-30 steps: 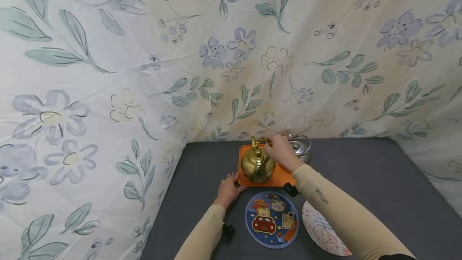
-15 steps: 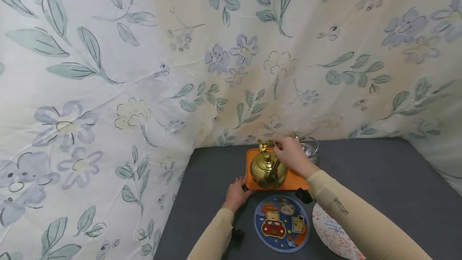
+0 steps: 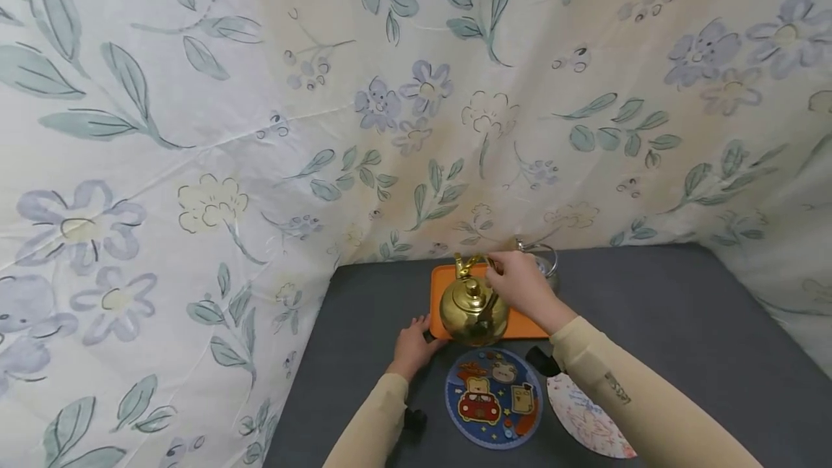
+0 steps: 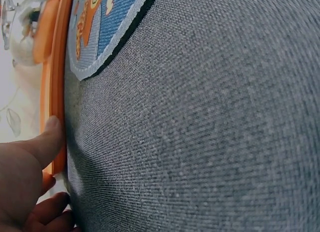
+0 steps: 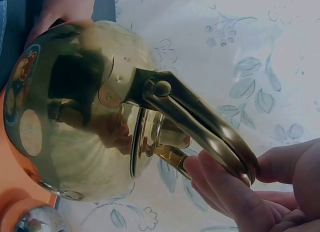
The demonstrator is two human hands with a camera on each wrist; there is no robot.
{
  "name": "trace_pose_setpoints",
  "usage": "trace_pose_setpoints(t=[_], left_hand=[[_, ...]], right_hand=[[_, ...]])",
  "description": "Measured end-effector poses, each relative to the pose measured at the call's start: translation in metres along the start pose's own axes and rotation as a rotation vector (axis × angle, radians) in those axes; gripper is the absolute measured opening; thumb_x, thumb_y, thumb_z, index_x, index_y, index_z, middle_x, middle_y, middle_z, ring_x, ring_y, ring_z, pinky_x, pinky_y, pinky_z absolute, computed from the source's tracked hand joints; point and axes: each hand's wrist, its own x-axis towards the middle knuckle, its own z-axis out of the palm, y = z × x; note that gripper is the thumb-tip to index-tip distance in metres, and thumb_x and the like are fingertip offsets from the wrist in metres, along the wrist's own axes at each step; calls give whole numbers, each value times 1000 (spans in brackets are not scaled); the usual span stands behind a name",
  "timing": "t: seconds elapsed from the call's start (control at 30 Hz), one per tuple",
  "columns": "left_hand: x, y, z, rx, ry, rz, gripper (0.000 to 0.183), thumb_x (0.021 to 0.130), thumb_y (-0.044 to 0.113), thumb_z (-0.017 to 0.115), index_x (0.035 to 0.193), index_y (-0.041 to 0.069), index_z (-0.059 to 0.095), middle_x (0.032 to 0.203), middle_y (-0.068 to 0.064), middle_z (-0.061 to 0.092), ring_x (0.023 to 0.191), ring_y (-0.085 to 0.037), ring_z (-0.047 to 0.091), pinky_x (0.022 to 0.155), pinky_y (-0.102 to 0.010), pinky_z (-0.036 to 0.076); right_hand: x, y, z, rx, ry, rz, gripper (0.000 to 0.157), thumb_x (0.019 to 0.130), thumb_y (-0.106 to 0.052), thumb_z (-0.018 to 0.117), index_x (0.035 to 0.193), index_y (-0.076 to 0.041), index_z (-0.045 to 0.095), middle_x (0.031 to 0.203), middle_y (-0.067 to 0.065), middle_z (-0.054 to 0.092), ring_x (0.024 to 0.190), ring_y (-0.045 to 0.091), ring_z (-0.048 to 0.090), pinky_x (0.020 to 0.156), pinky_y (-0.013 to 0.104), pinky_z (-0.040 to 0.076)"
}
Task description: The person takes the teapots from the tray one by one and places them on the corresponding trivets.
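Note:
A shiny gold kettle (image 3: 473, 318) is over the front of an orange tray (image 3: 440, 282); its lower edge overlaps the tray's front rim in the head view. My right hand (image 3: 525, 287) grips the kettle's arched handle (image 5: 200, 122), fingers and thumb meeting around its top. At the tray's front left corner, my left hand (image 3: 414, 347) holds the rim, thumb (image 4: 49, 139) along the front side and fingers round the left side. Behind the right hand, a silver kettle (image 3: 547, 266) is partly hidden.
A round blue mat (image 3: 494, 399) with cartoon patches lies in front of the tray. Right of it, a pale patterned round mat (image 3: 588, 417) is partly under the right forearm. Floral cloth (image 3: 416, 107) hangs behind the dark grey table (image 3: 637, 295).
The gold kettle has come toward the front edge of the tray and looks slightly larger, in the right hand's grip. My left hand stays at the tray corner. The head view has shifted a little.

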Motion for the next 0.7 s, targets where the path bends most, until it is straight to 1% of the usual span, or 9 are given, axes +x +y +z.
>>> trace_pose_setpoints(t=[0.03,0.07,0.13,0.23,0.33,0.53,0.63,0.7], left_hand=[[0,0,0,-3,-2,-9,73,90,38,76,148,3,50,151,-24,48,142,-45,43,113,-60,38],[0,0,-1,-1,-6,-14,73,91,38,76,149,3,50,152,-24,47,142,-44,42,113,-60,38],[-1,1,-1,5,-12,-22,73,91,39,75,149,3,49,152,-24,47,142,-44,42,113,-60,38],[-1,1,-1,19,-14,-20,74,91,41,75,149,2,49,152,-25,46,142,-45,42,112,-60,38],[-1,1,-1,37,-5,-12,76,90,44,74,149,2,49,152,-25,46,141,-46,43,111,-60,39],[-1,0,2,43,10,-19,77,89,46,75,148,2,50,150,-24,49,141,-45,44,111,-60,39],[-1,1,2,38,11,-35,76,89,44,76,148,4,51,151,-22,50,141,-43,44,112,-59,39],[0,1,1,29,10,-47,75,89,43,76,149,5,50,151,-20,49,142,-41,44,113,-59,39]], right_hand=[[-2,-2,-1,-4,6,-5,37,100,-8,51,134,3,63,81,12,76,36,11,32,43,23,31],[-3,-4,-1,1,7,-5,36,100,-7,52,132,3,65,80,12,76,37,11,31,39,22,28],[-7,-6,-3,1,9,-14,36,100,-7,52,131,5,64,81,11,76,36,10,30,38,21,28],[-12,-8,-4,8,1,-2,38,100,-8,50,133,6,62,83,11,77,36,10,27,38,21,26],[-16,-10,-3,5,-7,-10,41,100,-8,49,136,8,58,84,12,77,36,9,26,38,20,24],[-27,-9,-2,-16,9,-49,38,101,-8,51,135,7,60,83,11,77,37,9,27,37,20,24],[-32,-8,-1,-20,32,-65,37,100,-7,52,133,7,62,79,9,76,38,9,36,38,21,25],[-36,-8,-2,-22,48,-73,36,99,-6,53,132,7,63,67,7,70,42,9,47,39,21,24]])
